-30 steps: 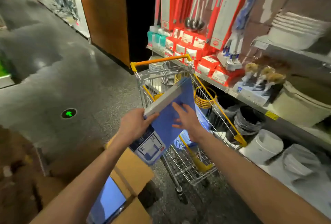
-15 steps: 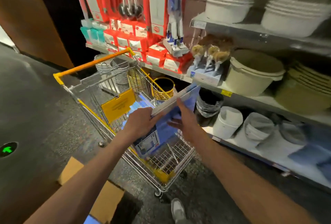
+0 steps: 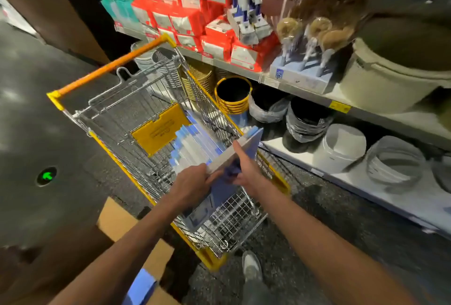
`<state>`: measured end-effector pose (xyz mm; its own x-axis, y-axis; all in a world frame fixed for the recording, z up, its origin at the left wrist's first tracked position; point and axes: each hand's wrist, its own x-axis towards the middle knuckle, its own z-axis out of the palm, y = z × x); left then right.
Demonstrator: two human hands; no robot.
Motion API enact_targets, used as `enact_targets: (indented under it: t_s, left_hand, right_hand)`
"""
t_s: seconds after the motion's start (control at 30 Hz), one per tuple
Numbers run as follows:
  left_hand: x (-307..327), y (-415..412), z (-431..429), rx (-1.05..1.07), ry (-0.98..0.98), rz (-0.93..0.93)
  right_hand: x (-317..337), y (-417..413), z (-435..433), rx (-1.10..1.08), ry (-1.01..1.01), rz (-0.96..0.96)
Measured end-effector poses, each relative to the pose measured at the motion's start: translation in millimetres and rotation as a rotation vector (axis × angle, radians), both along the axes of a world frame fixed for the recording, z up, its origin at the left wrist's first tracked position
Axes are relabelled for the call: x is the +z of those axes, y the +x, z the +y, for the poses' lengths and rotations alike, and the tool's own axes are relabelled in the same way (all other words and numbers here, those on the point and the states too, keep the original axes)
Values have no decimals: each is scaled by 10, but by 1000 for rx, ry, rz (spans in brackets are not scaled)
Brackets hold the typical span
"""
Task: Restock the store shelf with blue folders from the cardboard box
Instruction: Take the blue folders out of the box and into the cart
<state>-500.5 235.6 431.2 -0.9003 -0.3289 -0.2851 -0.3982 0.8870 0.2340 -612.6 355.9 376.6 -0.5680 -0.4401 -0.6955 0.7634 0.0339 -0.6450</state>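
Here, blue folder (image 3: 220,195) between left hand (image 3: 192,182) and right hand (image 3: 249,173), above cart (image 3: 114,64)

Both forearms bare, coming up from the bottom edge and converging ahead and below. Left grip (image 3: 192,182): back of the hand up, fingers curled over the near end of the blue folders (image 3: 220,195), which it holds by the pale edge. Right grip (image 3: 246,170): just beside the left. Its index finger (image 3: 238,152) is stretched up along the pack's edge and its other fingers are curled against the blue face. Wrists roughly in line with the forearms. One shoe (image 3: 251,268) shows low between the arms.
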Motion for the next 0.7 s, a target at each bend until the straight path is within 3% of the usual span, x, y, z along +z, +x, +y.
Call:
enact_targets:
  t_s: [0.17, 0.7]
  left_hand:
    - [-370, 121, -17, 42, 56, -31]
    - [-1724, 173, 49, 36, 226, -120]
  right_hand:
    - [-183, 39, -21, 61, 93, -92]
    - [-1265, -37, 15, 47, 384, -92]
